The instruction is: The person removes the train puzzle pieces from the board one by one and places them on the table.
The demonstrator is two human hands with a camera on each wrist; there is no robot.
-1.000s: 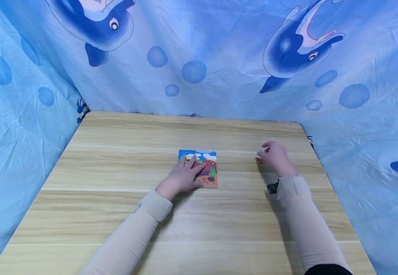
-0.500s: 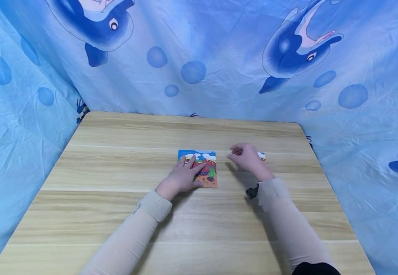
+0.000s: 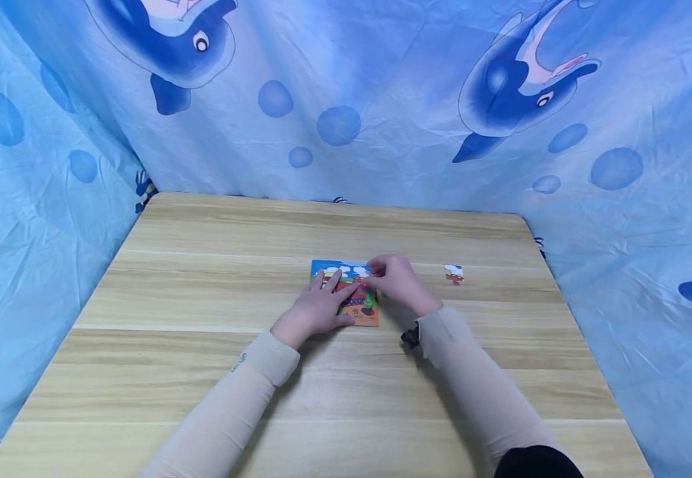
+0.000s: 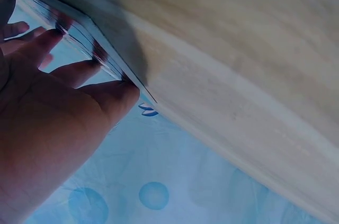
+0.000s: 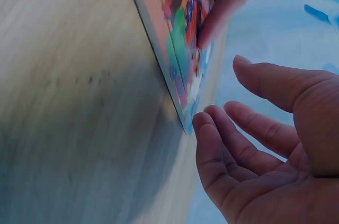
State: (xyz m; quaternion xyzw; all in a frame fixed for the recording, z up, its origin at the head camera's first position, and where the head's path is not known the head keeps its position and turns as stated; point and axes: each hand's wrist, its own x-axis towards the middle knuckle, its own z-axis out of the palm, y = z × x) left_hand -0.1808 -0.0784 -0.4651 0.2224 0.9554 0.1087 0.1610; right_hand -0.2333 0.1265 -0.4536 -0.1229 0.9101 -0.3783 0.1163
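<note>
A small jigsaw puzzle [image 3: 367, 318] in a flat tray, with a picture of clouds, a red shape and orange ground, lies on the table. Spread over its left part is my left hand [image 3: 316, 309], fingers straight and fingertips touching the surface. The left wrist view shows these fingers [image 4: 77, 73] along the tray's edge from low down. My right hand [image 3: 398, 281] hovers at the puzzle's upper right corner. In the right wrist view its thumb and bent fingers [image 5: 209, 155] stand apart with nothing between them.
A loose puzzle piece [image 3: 454, 273], white, blue and red, lies on the wooden table [image 3: 202, 372] to the right of the right hand. A blue dolphin-print curtain [image 3: 393, 166] hangs behind and at both sides of the table.
My right hand has moved left from the loose piece to the puzzle's upper right corner, leaving that piece uncovered on the table. The left hand has stayed in place.
</note>
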